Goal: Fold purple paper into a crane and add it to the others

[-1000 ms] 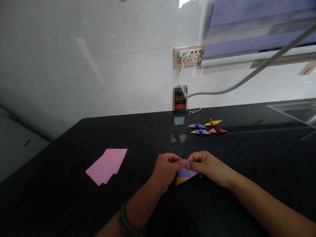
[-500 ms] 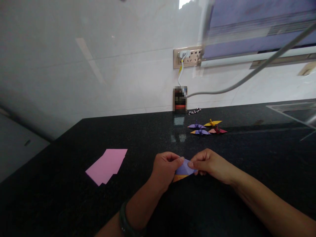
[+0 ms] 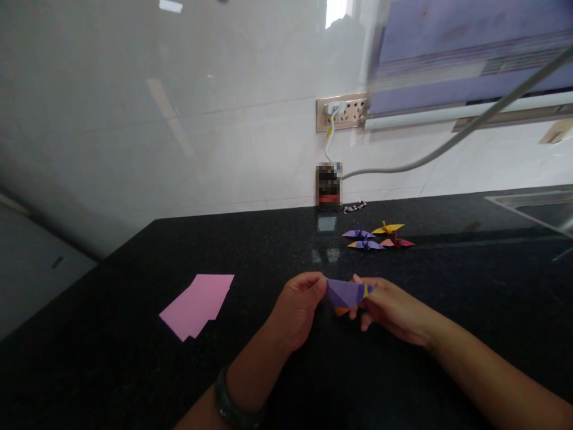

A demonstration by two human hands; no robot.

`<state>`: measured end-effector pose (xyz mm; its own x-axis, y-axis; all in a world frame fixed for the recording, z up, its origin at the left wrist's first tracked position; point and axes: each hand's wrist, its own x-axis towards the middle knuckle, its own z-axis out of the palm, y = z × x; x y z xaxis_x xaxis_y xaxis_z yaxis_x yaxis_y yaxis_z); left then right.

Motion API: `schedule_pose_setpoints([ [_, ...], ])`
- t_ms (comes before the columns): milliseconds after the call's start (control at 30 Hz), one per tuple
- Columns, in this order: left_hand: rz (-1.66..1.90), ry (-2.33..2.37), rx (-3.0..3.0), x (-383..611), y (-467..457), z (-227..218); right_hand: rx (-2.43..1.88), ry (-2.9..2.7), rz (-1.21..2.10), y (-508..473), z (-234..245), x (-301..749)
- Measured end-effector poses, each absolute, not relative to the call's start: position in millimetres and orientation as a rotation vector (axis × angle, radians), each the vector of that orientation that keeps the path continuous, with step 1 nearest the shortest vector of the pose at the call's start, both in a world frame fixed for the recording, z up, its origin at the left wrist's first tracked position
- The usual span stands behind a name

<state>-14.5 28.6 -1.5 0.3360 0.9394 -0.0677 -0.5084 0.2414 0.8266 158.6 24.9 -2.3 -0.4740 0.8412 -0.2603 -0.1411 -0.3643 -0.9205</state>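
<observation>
Between my hands, just above the dark countertop (image 3: 134,382), is a folded piece of purple origami paper (image 3: 344,292) with orange and yellow parts. My left hand (image 3: 301,307) pinches its left corner between thumb and fingers. On the other side my right hand (image 3: 385,310) grips the right end, some fingers behind the paper and partly hidden. Beyond the hands lie several folded paper cranes: a purple crane (image 3: 358,234), a purple and orange crane (image 3: 366,245), a yellow crane (image 3: 388,229) and a red and pink crane (image 3: 397,242).
Pink paper sheets (image 3: 197,304) lie fanned out at the left. A pixelated box-like object (image 3: 329,186) stands against the tiled wall beneath a socket (image 3: 342,112), a patterned strip (image 3: 355,207) beside it. A grey cable (image 3: 430,160) crosses the right side. A sink edge (image 3: 519,209) shows at far right.
The paper has been turned and lifted slightly, and now shows a yellow stripe at its right end. My right hand has shifted a little right with its fingers more spread. The view has tilted slightly.
</observation>
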Motion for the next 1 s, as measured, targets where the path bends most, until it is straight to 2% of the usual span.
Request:
schedule_pose_setpoints([
  [100, 1.034, 0.521, 0.807, -13, 23, 0, -0.761, -1.184, 2.104, 13, -4, 143],
  [200, 1.033, 0.512, 0.863, -14, 22, -2, -0.702, -1.163, 2.104, 8, -5, 139],
  [500, 0.925, 0.906, 1.005, -17, 32, -6, -1.173, -1.459, 1.402, 20, -3, 154],
  [1000, 0.804, 1.128, 1.652, -19, 27, -3, -1.244, -1.767, 1.074, 19, -3, 147],
])
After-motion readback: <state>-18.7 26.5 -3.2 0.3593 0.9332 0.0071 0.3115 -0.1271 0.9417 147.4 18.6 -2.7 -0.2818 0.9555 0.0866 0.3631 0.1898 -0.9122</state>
